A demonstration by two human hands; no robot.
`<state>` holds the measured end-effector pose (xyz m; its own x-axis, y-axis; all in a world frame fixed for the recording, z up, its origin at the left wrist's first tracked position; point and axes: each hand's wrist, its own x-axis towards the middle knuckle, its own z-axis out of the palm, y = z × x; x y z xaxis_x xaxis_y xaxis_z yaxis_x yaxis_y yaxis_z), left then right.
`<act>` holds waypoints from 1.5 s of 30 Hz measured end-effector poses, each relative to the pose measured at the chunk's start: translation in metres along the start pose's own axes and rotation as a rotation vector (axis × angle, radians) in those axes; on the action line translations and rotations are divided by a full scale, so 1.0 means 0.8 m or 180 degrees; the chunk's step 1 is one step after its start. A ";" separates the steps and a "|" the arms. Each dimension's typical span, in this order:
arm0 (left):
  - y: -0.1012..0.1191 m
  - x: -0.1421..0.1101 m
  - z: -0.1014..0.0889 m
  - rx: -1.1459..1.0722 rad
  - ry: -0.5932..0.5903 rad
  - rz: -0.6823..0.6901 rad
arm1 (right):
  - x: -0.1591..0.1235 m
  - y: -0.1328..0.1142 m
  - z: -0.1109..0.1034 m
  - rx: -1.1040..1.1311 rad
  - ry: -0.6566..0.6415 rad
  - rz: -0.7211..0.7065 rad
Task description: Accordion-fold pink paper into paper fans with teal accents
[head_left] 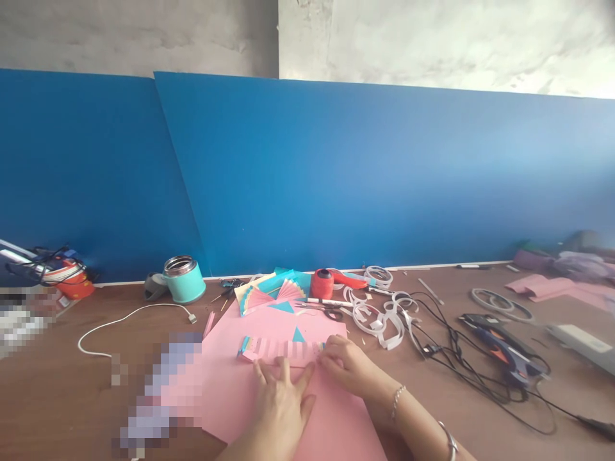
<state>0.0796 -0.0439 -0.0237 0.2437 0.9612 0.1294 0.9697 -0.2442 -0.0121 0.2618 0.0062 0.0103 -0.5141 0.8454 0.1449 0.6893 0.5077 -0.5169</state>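
Observation:
A pleated paper strip (281, 349) lies across a large pink paper sheet (225, 390), with blue and yellow layers showing at its ends. My left hand (281, 400) is open, its spread fingertips touching the strip's near edge. At the strip's right end, the curled fingers of my right hand (348, 363) are closed on the paper; the fingertips are partly hidden. Beyond the strip lies a small blue paper triangle (298, 335). A pleated paper fan (276, 296) in pink, yellow and blue rests at the sheet's far end.
Behind the sheet stand a red hair-dryer-shaped thing (323, 283) and a turquoise flask (184, 285). White curled strips (384, 323), black cables (461, 358) and a glue gun (507, 349) occupy the right side. A white USB cable (122, 318) lies left. A blue partition (360, 179) borders the table.

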 end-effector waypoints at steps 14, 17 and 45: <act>-0.003 -0.001 0.027 0.0226 0.0384 0.0135 | -0.004 -0.006 0.026 -0.1389 0.0219 -0.0105; -0.019 -0.006 0.030 0.0434 0.0499 0.0180 | -0.006 -0.010 0.034 -0.1763 0.0112 -0.0307; -0.085 0.001 -0.074 -0.1905 0.1950 -0.0072 | 0.009 -0.004 0.032 -0.0715 0.1486 0.0023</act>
<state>0.0129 -0.0340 0.0355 0.0036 0.7698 0.6383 0.7583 -0.4182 0.5001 0.2429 0.0061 -0.0084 -0.2616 0.8069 0.5296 0.8109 0.4813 -0.3328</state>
